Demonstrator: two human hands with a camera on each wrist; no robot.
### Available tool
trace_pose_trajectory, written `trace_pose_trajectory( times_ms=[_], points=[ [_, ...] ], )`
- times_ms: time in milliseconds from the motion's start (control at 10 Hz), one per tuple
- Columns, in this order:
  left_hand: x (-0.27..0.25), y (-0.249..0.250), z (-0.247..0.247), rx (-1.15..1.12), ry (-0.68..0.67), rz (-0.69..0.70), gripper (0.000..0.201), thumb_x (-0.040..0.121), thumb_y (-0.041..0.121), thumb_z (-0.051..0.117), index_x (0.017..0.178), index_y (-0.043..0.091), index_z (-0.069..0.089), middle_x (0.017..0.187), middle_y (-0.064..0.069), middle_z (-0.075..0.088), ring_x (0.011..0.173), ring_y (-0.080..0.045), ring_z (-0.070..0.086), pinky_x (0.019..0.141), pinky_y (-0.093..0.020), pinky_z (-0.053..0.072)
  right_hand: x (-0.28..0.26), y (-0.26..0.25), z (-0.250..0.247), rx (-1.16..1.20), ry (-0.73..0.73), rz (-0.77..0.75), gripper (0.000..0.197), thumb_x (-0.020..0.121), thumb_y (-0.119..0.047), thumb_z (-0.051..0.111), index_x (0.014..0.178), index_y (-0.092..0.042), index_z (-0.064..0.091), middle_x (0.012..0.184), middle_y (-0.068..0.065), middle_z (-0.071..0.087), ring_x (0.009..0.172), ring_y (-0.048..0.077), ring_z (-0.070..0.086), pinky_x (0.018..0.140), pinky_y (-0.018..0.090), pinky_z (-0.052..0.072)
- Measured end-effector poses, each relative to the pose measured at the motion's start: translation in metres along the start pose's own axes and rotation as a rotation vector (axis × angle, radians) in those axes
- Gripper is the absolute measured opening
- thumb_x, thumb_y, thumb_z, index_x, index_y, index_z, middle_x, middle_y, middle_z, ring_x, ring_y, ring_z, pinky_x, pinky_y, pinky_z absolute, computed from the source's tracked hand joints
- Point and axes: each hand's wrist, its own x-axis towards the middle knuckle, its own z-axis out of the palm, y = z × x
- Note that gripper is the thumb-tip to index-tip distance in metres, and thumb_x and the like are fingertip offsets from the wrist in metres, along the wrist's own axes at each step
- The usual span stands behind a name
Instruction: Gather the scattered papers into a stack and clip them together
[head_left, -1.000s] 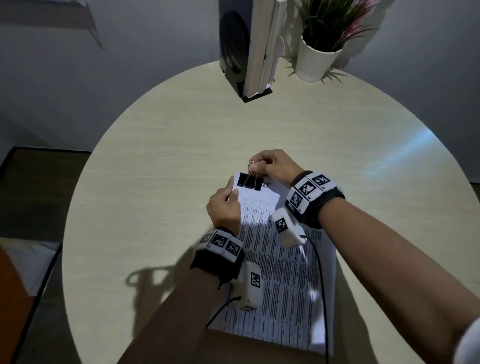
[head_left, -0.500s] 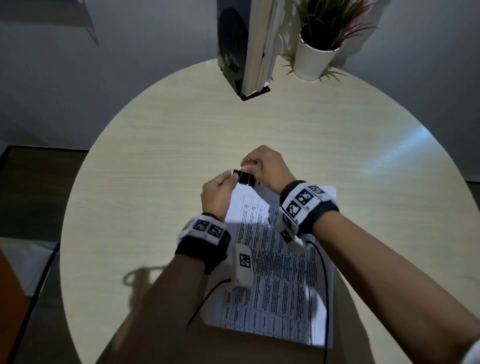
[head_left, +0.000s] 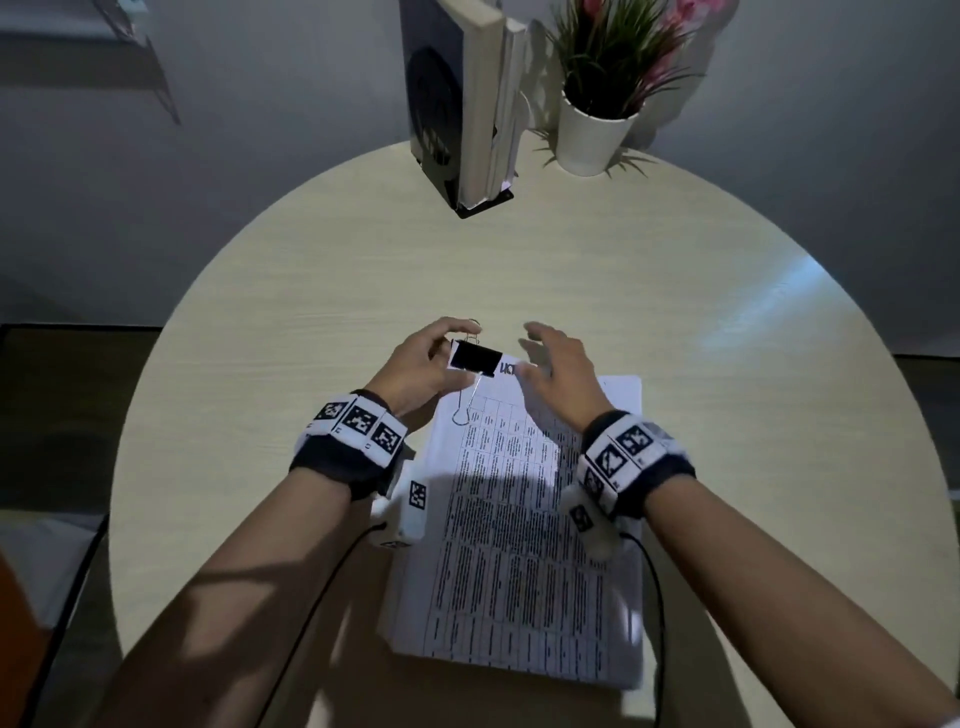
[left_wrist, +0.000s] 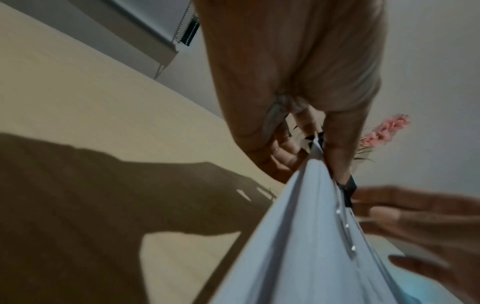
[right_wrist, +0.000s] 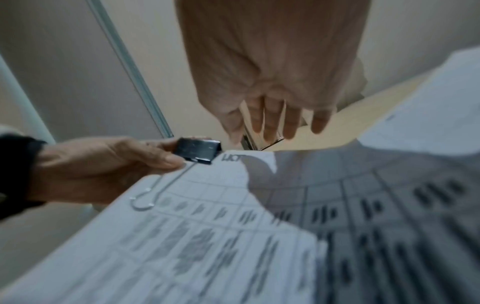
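A stack of printed papers (head_left: 519, 545) lies on the round table, its far left corner lifted. A black binder clip (head_left: 475, 357) sits clamped on that corner, one wire handle folded flat onto the top sheet. My left hand (head_left: 431, 364) pinches the clip (right_wrist: 197, 151) and the paper corner between thumb and fingers. In the left wrist view the paper stack (left_wrist: 298, 236) runs up into the left hand (left_wrist: 306, 142). My right hand (head_left: 550, 364) hovers just right of the clip with fingers spread and holds nothing; the right hand (right_wrist: 275, 121) shows straight fingers.
The pale wooden table (head_left: 311, 312) carries a bookend with upright books (head_left: 467, 104) at the back and a potted plant (head_left: 597, 119) to their right. A dark floor lies past the table's left edge.
My right hand has let go of the clip and drawn back to the right, fingers spread. The clip now sits on the corner with one handle folded down. My left hand has taken the clip.
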Motion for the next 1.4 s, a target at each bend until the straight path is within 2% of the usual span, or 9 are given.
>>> trace_pose_trajectory(
  times_ms=[200, 300, 500, 600, 900, 1000, 1200, 1300, 1400],
  points=[
    [-0.017, 0.007, 0.007, -0.188, 0.024, -0.129, 0.036, 0.076, -0.008, 0.066, 0.11, 0.003, 0.061, 0.086, -0.001, 0.065, 0.062, -0.003, 0.067, 0.052, -0.011, 0.051, 0.005, -0.005, -0.022, -0.005, -0.147, -0.006, 0.007, 0.086, -0.011, 0.057, 0.079, -0.01, 0.054, 0.075, 0.005, 0.052, 0.075, 0.021, 0.044, 0.069, 0.027, 0.031],
    [-0.027, -0.01, 0.015, -0.065, -0.056, -0.249, 0.036, 0.073, 0.018, 0.075, 0.105, 0.001, 0.066, 0.091, -0.008, 0.072, 0.078, -0.019, 0.072, 0.074, -0.027, 0.057, 0.007, -0.01, -0.037, 0.035, 0.024, -0.035, 0.014, 0.085, -0.009, 0.057, 0.074, -0.012, 0.048, 0.063, -0.006, 0.044, 0.073, 0.019, 0.042, 0.069, 0.026, 0.028],
    [-0.035, -0.025, 0.036, 0.1, 0.058, -0.302, 0.013, 0.092, 0.015, 0.051, 0.081, 0.008, 0.05, 0.054, -0.001, 0.04, 0.046, -0.014, 0.034, 0.047, -0.023, 0.027, 0.017, 0.007, -0.062, 0.037, 0.364, 0.152, 0.014, 0.082, -0.018, 0.061, 0.095, -0.014, 0.065, 0.112, 0.009, 0.064, 0.109, 0.026, 0.054, 0.101, 0.039, 0.037],
    [-0.017, -0.022, 0.043, 0.028, 0.13, -0.331, 0.013, 0.094, 0.013, 0.047, 0.096, 0.003, 0.054, 0.056, -0.002, 0.037, 0.048, -0.015, 0.03, 0.049, -0.023, 0.025, 0.0, 0.037, -0.063, 0.15, 0.411, 0.488, 0.049, 0.086, -0.018, 0.057, 0.131, -0.007, 0.042, 0.142, 0.015, 0.039, 0.129, 0.031, 0.038, 0.105, 0.042, 0.033],
    [0.116, 0.064, 0.05, -0.118, 0.24, -0.211, 0.012, 0.095, 0.012, 0.038, 0.091, 0.007, 0.048, 0.054, -0.006, 0.03, 0.042, -0.02, 0.028, 0.046, -0.025, 0.022, 0.005, 0.085, -0.077, 0.443, 0.409, 0.469, 0.02, 0.093, -0.014, 0.04, 0.11, -0.007, 0.049, 0.083, 0.007, 0.054, 0.067, 0.022, 0.049, 0.05, 0.024, 0.039],
    [0.151, 0.069, 0.047, -0.083, 0.222, -0.193, 0.016, 0.093, 0.005, 0.036, 0.08, 0.011, 0.043, 0.057, -0.008, 0.029, 0.043, -0.021, 0.03, 0.049, -0.026, 0.02, 0.038, 0.09, -0.087, 0.337, 0.409, 0.491, 0.032, 0.093, -0.007, 0.034, 0.123, -0.002, 0.043, 0.107, 0.016, 0.055, 0.093, 0.029, 0.055, 0.072, 0.033, 0.044],
    [0.148, 0.028, 0.05, 0.545, 0.154, -0.151, 0.072, 0.079, 0.028, 0.061, 0.138, 0.003, 0.028, 0.135, -0.024, 0.039, 0.127, -0.041, 0.036, 0.105, -0.046, 0.034, 0.064, 0.091, -0.079, 0.067, 0.177, 0.518, 0.047, 0.094, -0.009, 0.034, 0.139, 0.0, 0.022, 0.143, 0.021, 0.025, 0.132, 0.04, 0.025, 0.106, 0.042, 0.027],
    [0.103, 0.02, 0.047, 0.53, 0.151, -0.135, 0.071, 0.086, 0.022, 0.058, 0.143, 0.006, 0.02, 0.142, -0.021, 0.028, 0.134, -0.037, 0.023, 0.109, -0.042, 0.024, 0.054, 0.109, -0.08, 0.222, 0.186, 0.429, 0.007, 0.091, -0.016, 0.039, 0.094, -0.018, 0.045, 0.108, 0.013, 0.048, 0.11, 0.032, 0.041, 0.087, 0.035, 0.031],
    [0.027, -0.009, 0.034, 0.594, 0.181, -0.186, 0.079, 0.08, 0.03, 0.059, 0.147, 0.011, 0.019, 0.147, -0.015, 0.024, 0.133, -0.035, 0.025, 0.11, -0.038, 0.025, 0.008, 0.147, -0.073, 0.184, 0.286, 0.36, 0.023, 0.082, -0.022, 0.049, 0.065, -0.035, 0.041, 0.074, -0.001, 0.038, 0.087, 0.02, 0.038, 0.077, 0.033, 0.03]
  ],
)
